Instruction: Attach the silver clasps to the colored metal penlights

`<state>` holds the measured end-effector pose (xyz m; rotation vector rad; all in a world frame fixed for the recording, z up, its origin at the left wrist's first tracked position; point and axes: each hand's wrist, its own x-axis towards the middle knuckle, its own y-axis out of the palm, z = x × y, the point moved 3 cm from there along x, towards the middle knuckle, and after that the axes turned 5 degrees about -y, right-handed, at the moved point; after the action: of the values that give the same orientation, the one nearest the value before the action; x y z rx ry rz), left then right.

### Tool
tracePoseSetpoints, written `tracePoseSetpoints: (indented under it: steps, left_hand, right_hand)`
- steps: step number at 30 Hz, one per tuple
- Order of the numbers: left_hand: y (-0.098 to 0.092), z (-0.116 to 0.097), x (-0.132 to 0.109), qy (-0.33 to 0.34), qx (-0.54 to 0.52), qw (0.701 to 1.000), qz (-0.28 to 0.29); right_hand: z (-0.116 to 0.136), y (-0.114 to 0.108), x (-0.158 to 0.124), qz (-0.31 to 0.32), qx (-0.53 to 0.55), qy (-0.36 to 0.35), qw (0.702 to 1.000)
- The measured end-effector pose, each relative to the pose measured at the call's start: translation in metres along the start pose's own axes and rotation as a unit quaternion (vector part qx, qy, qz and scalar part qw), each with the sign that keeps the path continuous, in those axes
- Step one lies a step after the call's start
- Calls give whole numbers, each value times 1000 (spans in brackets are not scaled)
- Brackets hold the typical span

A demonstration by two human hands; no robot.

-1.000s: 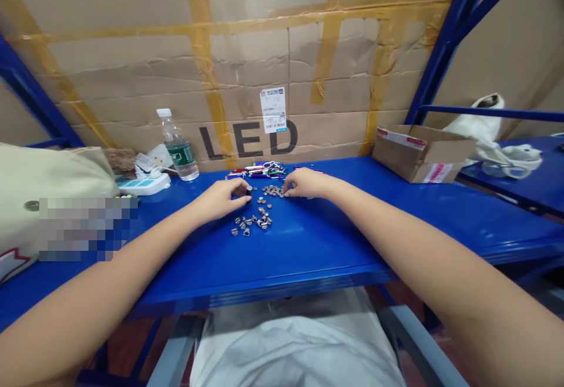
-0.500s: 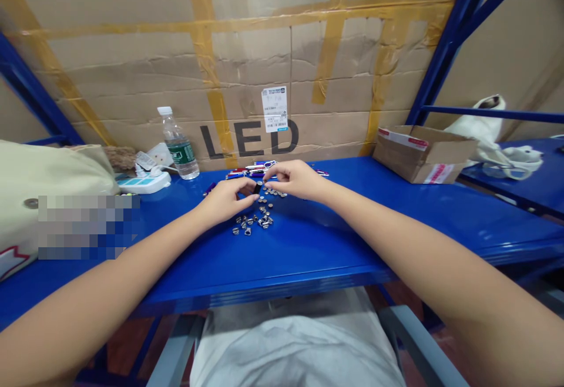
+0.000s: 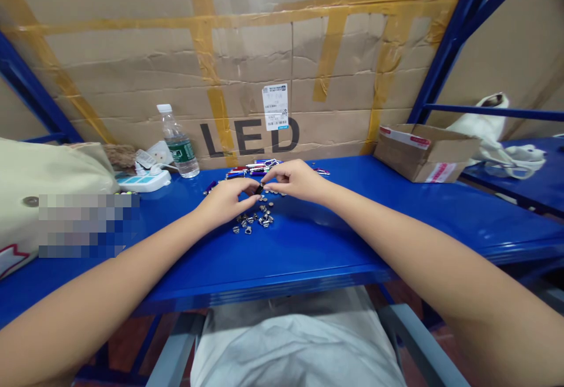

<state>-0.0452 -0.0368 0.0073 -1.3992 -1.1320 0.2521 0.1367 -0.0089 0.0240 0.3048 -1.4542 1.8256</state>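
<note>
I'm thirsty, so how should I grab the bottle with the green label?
Wrap around the bottle at its green label, coming from the front right. It stands on its base, and its round middle should be easy to circle. The white power strip sits close on its left, with cardboard behind.

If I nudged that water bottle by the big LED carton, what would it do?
The bottle would probably tip if pushed near its white cap, as it stands tall and narrow. Once over, it might roll, being rounded. Looking like clear, thin plastic, it could give a little when squeezed.
</note>
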Motion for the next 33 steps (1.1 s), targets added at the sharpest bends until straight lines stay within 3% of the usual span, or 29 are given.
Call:
tracePoseSetpoints:
  steps: [5,12,21,28,33]
  left_hand:
    - [0,0,-1,12,33,999,-13]
    - [-6,2,0,27,62,997,-48]
    - [-7,2,-1,43,94,994,-39]
    - [-8,9,1,31,80,995,-46]
    - [-8,11,1,25,100,994,-39]
  right_hand:
    - [4,1,1,13,-29,-38,999]
    - [3,-7,-2,-4,-106,-20,994]
    - [13,-1,-5,67,-202,-79,974]
    - [14,-11,-2,32,-152,17,988]
    - [2,4,-5,167,-110,45,979]
